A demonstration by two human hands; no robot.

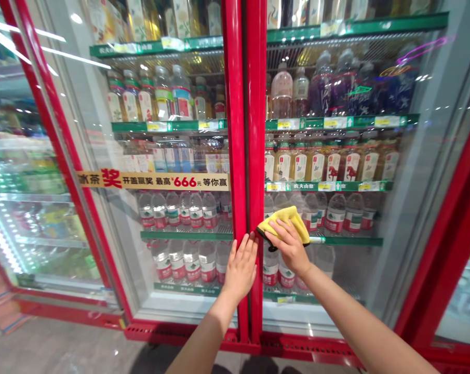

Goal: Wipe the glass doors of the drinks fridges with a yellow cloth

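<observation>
My left hand [241,265] lies flat with fingers extended on the red door frame [239,130], near the gap between two glass doors. Just to its right, my right hand [290,244] presses a yellow cloth [287,215] with a dark edge against the right glass door [336,208], close to that door's red frame. The cloth is folded or bunched under the fingers. Both doors are shut, and rows of bottles [335,213] show behind the glass. A beige banner [152,181] with red and black writing runs across the left door.
Green-edged shelves [357,123] hold drinks inside the cooler. Another lit cooler [32,208] stands at the left, with reddish boxes [1,296] on the grey floor [82,345] beside it. A further red-framed cooler [462,291] is at the right edge. Lights reflect in the glass.
</observation>
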